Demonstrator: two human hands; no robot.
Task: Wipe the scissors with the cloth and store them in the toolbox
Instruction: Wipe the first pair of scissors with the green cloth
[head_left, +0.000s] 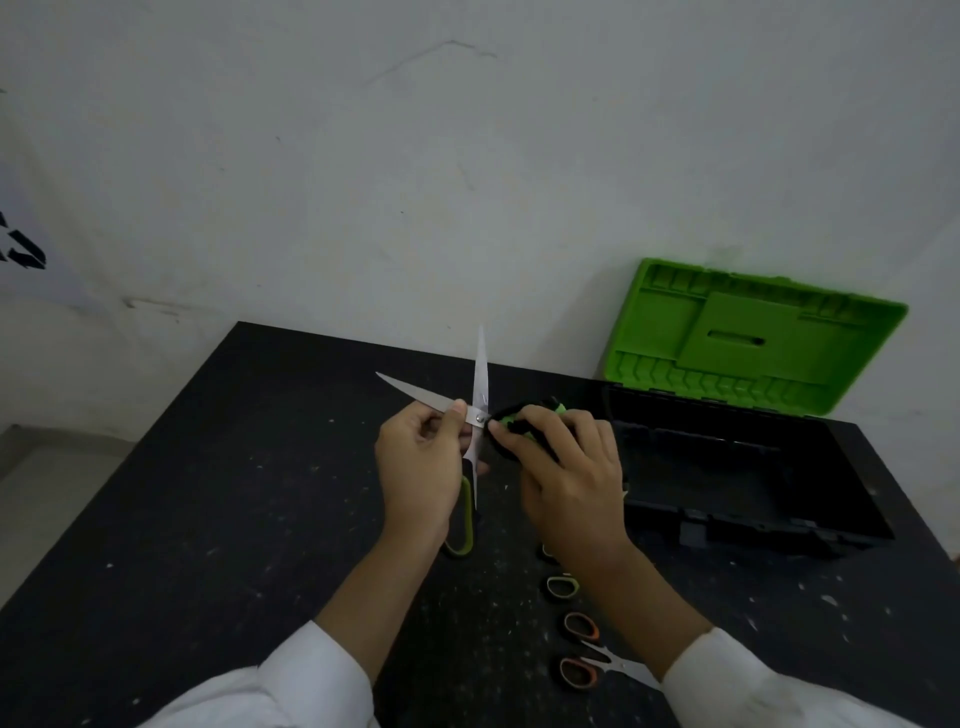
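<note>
Scissors (480, 395) held over mid-bench (208, 519), blades splayed wide in an X, tips pointing far and far-left. Left hand (415, 467) pinches one blade beside the pivot. Right hand (571, 478) curls round what looks like the black-green handle. No cloth can be made out.

Steel likely stiff, smooth and slippery, with sharp edges, so the handles or the blade's flat are the safer places to hold.

Toolbox (753, 519) open at right, green lid (753, 338) up. More scissors (582, 670) near.

No legible writing.
</note>
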